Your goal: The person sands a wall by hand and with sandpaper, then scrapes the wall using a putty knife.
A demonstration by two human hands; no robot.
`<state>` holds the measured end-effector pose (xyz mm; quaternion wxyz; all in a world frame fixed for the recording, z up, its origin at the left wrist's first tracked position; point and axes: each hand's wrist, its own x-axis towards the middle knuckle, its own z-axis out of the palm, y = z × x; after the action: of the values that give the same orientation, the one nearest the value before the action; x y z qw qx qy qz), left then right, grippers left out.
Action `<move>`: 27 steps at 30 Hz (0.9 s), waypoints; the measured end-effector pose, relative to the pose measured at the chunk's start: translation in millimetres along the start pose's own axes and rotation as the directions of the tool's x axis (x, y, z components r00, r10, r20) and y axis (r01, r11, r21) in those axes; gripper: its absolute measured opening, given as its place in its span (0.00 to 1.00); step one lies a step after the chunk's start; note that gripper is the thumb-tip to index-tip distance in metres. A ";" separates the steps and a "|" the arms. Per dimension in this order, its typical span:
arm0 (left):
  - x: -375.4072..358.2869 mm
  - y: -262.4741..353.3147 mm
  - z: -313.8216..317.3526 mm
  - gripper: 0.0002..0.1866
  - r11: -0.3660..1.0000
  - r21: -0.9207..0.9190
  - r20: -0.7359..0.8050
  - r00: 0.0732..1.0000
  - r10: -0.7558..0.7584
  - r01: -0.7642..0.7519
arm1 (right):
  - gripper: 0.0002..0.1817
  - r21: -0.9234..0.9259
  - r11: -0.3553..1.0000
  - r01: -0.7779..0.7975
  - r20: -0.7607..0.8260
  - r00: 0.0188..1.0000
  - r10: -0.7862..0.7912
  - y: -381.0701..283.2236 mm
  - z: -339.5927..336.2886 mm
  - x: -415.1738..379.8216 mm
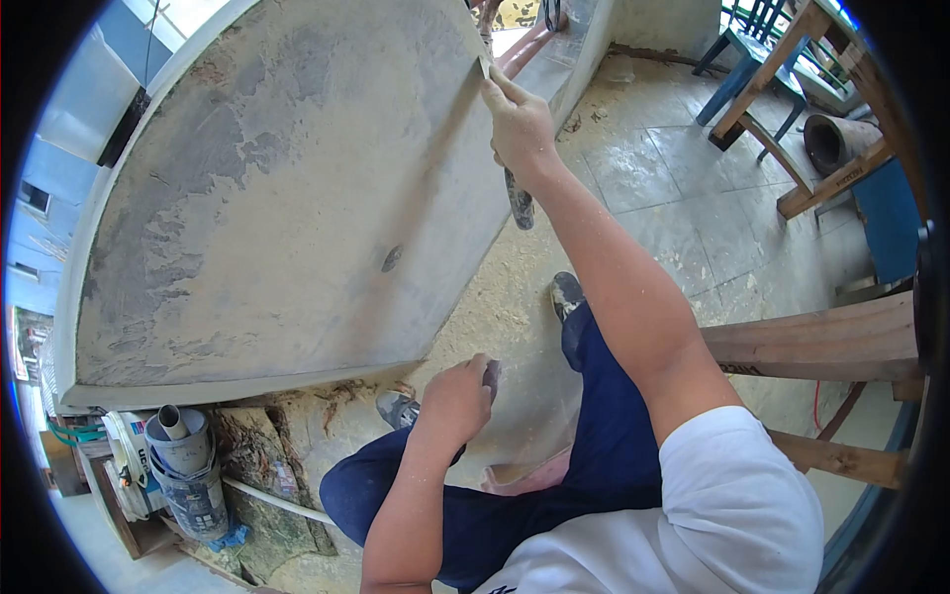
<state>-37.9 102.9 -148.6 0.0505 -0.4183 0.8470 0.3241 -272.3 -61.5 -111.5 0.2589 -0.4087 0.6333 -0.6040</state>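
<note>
My right hand (522,131) is closed around a scraper (519,205). Its dark, worn handle sticks out below my fist, and the thin blade end meets the upper right edge of a large wall panel (297,228). That panel is coated in patchy grey and beige plaster, with a small dark spot low on its right half. Lower down, in front of my knees, my left hand (457,404) is closed, with a dark object (492,376) showing at its thumb side; most of it is hidden by the fingers.
Stacked buckets (188,485) holding a pipe stand at lower left beside a white sack (127,450). Wooden beams (816,337) cross at right. Behind are a blue chair (757,54) and a clay-coloured pot (836,144). Plaster crumbs litter the tiled floor (653,168).
</note>
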 end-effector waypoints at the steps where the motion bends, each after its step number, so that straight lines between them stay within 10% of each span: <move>1: 1.0 1.1 0.5 0.15 1.000 0.004 -0.002 1.000 0.019 -0.019 | 0.26 0.069 0.997 -0.034 -0.036 0.999 0.037 -6.3 0.9 0.4; 13: 3.3 7.8 8.1 0.20 1.000 -0.014 0.084 0.996 -0.023 0.024 | 0.25 -0.057 0.998 -0.036 0.017 0.999 0.037 -7.1 -7.3 -6.8; 17: 6.5 8.6 12.3 0.20 0.999 -0.012 0.107 0.993 -0.043 0.044 | 0.24 0.115 0.944 -0.310 0.039 0.951 0.307 -20.0 -12.8 -6.3; 19: 7.6 7.1 15.0 0.19 0.999 0.002 0.112 0.993 -0.041 0.041 | 0.26 0.004 0.998 -0.056 0.052 0.997 0.055 -7.4 -10.5 -6.9; 27: 14.8 17.5 20.5 0.19 1.000 0.004 0.078 0.997 0.001 -0.001 | 0.25 -0.051 0.999 0.015 -0.024 1.000 -0.016 -0.4 -4.5 1.2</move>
<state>-64.2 112.7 -161.1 0.0845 -0.4048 0.8453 0.3384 -276.5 -60.0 -110.3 0.2361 -0.4128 0.6483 -0.5946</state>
